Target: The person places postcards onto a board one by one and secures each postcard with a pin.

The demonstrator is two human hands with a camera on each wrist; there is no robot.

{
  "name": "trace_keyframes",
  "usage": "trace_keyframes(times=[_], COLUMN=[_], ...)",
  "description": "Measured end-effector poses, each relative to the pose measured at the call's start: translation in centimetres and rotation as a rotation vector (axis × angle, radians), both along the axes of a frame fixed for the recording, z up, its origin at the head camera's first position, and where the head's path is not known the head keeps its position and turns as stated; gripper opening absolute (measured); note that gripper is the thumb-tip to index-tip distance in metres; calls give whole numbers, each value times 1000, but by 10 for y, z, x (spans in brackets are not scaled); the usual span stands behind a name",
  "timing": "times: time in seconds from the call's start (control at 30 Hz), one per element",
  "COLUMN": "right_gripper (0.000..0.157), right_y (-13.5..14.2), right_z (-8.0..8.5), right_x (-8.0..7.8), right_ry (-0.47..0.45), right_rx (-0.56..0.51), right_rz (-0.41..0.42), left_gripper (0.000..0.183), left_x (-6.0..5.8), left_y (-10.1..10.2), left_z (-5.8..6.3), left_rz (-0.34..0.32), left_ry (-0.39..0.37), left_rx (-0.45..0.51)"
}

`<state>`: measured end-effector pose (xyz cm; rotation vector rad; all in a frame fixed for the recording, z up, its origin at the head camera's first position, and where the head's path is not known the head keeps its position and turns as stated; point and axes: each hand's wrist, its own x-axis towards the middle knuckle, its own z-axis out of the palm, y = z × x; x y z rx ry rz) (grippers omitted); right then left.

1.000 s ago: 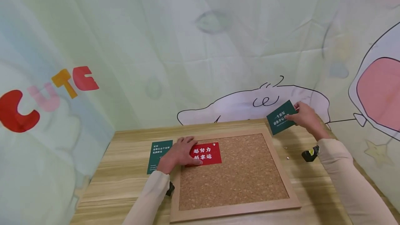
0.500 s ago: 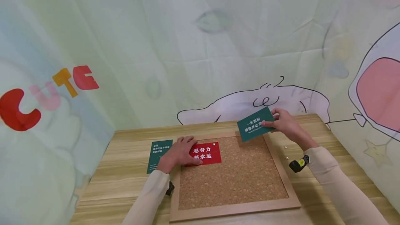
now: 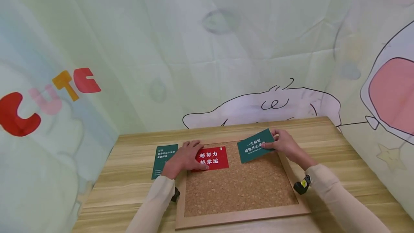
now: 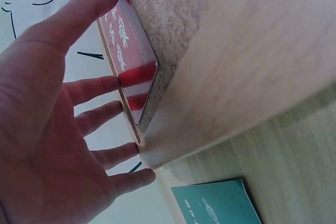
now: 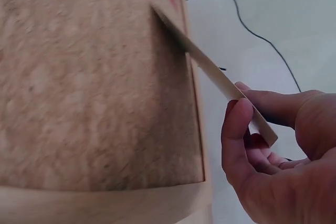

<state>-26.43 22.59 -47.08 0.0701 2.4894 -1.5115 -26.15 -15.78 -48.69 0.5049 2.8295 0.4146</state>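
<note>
My right hand (image 3: 284, 146) pinches a green card (image 3: 255, 146) with white writing by its right end, between thumb and fingers. The card slants over the top right part of a wood-framed cork board (image 3: 239, 190). Seen edge-on in the right wrist view, the same card (image 5: 215, 74) tilts close over the cork. With fingers spread, my left hand (image 3: 185, 159) rests at the board's top left corner, its thumb on a red card (image 3: 215, 156) with white writing. A small pin (image 3: 221, 148) sits near the red card's top right corner.
A second green card (image 3: 161, 161) lies on the wooden table (image 3: 129, 190), left of the board and partly behind the left hand. Behind the table hangs a pale printed curtain (image 3: 194, 64).
My right hand has carried the green card leftward and down, from beyond the board's right edge to over the cork's top right. The left hand and red card have stayed put.
</note>
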Motion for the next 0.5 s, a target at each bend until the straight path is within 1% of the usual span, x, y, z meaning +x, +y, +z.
trace_keyframes(times=[0.07, 0.27, 0.4, 0.5], right_gripper=[43, 49, 53, 57], right_y=[0, 0, -5, -8], right_z=[-3, -11, -14, -14], right_x=[2, 5, 5, 5], right_ry=[11, 82, 90, 101], right_rx=[53, 292, 373, 454], right_rz=[0, 33, 45, 60], left_gripper=[94, 95, 94, 94], left_x=[0, 2, 1, 0], left_y=[0, 0, 0, 1], left_z=[1, 3, 2, 1], left_rz=[1, -1, -9, -15], left_ry=[2, 7, 13, 19], left_rx=[0, -3, -20, -31])
